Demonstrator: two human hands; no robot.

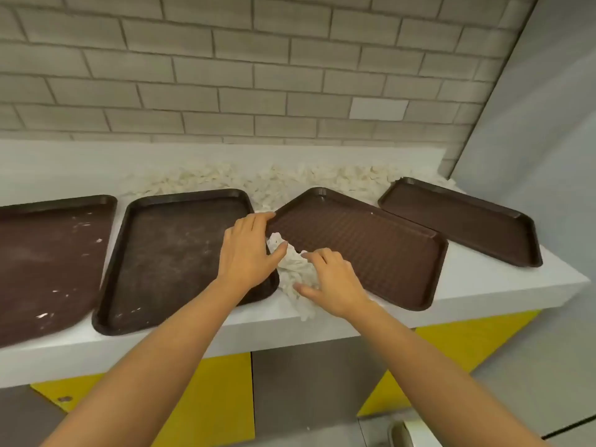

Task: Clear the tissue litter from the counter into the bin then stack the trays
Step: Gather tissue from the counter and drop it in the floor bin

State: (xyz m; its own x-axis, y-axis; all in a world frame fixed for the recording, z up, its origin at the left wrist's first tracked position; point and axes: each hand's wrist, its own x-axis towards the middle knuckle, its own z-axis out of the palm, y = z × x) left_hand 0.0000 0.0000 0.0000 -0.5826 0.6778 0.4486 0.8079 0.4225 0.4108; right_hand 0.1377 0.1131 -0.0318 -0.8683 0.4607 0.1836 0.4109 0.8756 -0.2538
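Observation:
Several brown trays lie on the white counter (483, 285): one at far left (48, 259), a second (174, 253), a third tilted one (371, 246) and a fourth at the right (464, 221). A wad of white tissue (295, 272) sits between the second and third trays near the counter's front edge. My left hand (246, 250) lies flat with straight fingers against the wad's left side, fingertips touching the third tray's corner. My right hand (329, 282) rests on the wad's right side, fingers curled around it. More tissue litter (274, 180) is heaped along the back wall.
A grey brick wall rises behind the counter, with a plain grey wall at the right. Under the counter are yellow panels (219, 398) and a grey gap (309, 382). A white rounded object (406, 433) shows at the bottom edge on the floor.

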